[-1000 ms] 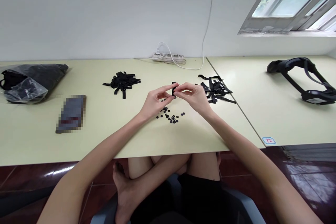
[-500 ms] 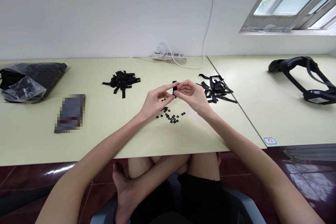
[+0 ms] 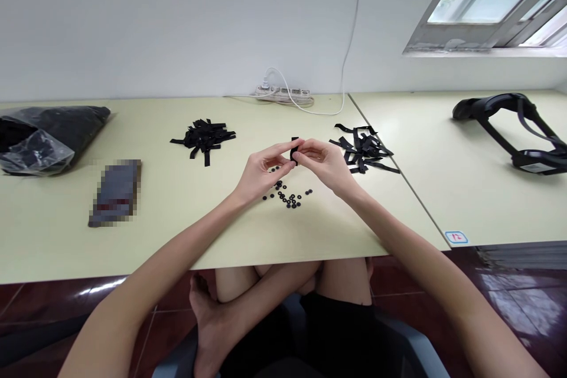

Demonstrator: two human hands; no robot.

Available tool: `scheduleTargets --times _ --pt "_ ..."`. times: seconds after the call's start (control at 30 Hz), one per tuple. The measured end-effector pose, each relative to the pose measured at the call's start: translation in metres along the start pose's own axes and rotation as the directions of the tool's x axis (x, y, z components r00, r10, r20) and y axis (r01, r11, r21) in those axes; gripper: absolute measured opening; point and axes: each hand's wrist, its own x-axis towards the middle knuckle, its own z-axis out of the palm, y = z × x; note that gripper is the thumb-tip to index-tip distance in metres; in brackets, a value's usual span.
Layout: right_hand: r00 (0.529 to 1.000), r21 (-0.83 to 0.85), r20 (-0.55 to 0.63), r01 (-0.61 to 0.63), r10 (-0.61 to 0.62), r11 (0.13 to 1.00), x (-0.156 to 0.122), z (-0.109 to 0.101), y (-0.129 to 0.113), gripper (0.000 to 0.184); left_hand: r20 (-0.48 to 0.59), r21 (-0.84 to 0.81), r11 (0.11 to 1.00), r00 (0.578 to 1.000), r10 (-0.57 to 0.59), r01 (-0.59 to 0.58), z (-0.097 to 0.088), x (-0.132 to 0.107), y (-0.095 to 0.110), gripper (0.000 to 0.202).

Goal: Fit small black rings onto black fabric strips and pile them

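Observation:
My left hand (image 3: pixel 261 171) and my right hand (image 3: pixel 325 163) meet above the pale table (image 3: pixel 186 212), both pinching a short black strap piece (image 3: pixel 294 149) between thumb and fingertips. Just below them several small black rings (image 3: pixel 287 195) lie scattered on the tabletop. A pile of loose black straps (image 3: pixel 364 149) lies right of my right hand. Another pile of black straps (image 3: pixel 204 135) lies further back on the left.
A plastic bag with dark contents (image 3: pixel 42 136) sits at the far left, a blurred dark flat object (image 3: pixel 115 192) nearer. A white power strip (image 3: pixel 283 94) with cable lies at the wall. A black headset (image 3: pixel 514 130) rests on the adjoining right table.
Both hands have dipped slightly and the strap piece sits a little lower between the fingertips; otherwise nothing has visibly changed.

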Motion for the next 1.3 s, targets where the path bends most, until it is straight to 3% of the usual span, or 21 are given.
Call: scheduleTargets --times 0.2,0.3,0.37,0.47,0.53,0.6,0.73,0.9,1.0,1.1,1.2,1.3 --pt "0.999 0.005 -0.021 0.035 -0.035 0.999 -0.001 0.003 -0.001 0.027 0.018 0.003 1.0 1.0 0.019 -0.019 0.003 -0.001 0.005 0.042" --pt "0.987 -0.099 -0.066 0.14 -0.146 0.985 -0.005 0.006 -0.006 0.02 0.018 0.027 0.999 0.999 0.045 -0.046 0.003 -0.001 0.008 0.046" --pt "0.956 -0.209 -0.092 0.254 -0.278 0.944 -0.008 0.007 -0.009 0.011 0.009 0.054 0.995 0.997 0.083 -0.083 0.003 -0.001 0.011 0.051" --pt "0.867 -0.344 -0.082 0.438 -0.491 0.83 -0.011 0.007 -0.012 0.005 -0.047 0.144 0.975 0.983 0.176 -0.167 0.001 0.0 0.012 0.053" --pt "0.803 -0.405 -0.043 0.53 -0.595 0.745 -0.012 0.005 -0.012 0.01 -0.072 0.252 0.936 0.96 0.272 -0.247 0.0 0.001 0.011 0.038" --pt "0.781 -0.442 -0.005 0.558 -0.624 0.702 -0.012 0.002 -0.012 0.012 -0.061 0.356 0.879 0.93 0.362 -0.318 -0.002 0.002 0.01 0.019" --pt "0.823 -0.47 0.007 0.504 -0.568 0.724 -0.01 -0.002 -0.012 0.019 -0.044 0.456 0.812 0.902 0.429 -0.364 -0.004 0.001 0.011 0.011" --pt "0.841 -0.453 0.009 0.485 -0.54 0.748 -0.01 -0.003 -0.012 0.023 -0.031 0.501 0.776 0.888 0.458 -0.383 -0.006 0.001 0.014 0.009" --pt "0.869 -0.421 0.043 0.464 -0.493 0.78 -0.009 -0.004 -0.014 0.016 -0.034 0.497 0.784 0.895 0.446 -0.372 -0.007 0.002 0.012 0.009" --pt "0.928 -0.381 0.079 0.367 -0.365 0.849 -0.006 -0.008 -0.015 0.009 -0.068 0.483 0.812 0.911 0.406 -0.326 -0.008 0.004 0.007 0.007" --pt "0.958 -0.406 0.247 0.237 -0.144 0.882 -0.003 -0.014 -0.012 0.012 -0.111 0.462 0.845 0.928 0.356 -0.269 -0.011 0.006 0.003 0.002" --pt "0.881 -0.458 0.472 0.228 0.018 0.859 -0.004 -0.016 -0.009 0.012 -0.152 0.411 0.887 0.943 0.296 -0.212 -0.013 0.008 0.001 0.002"
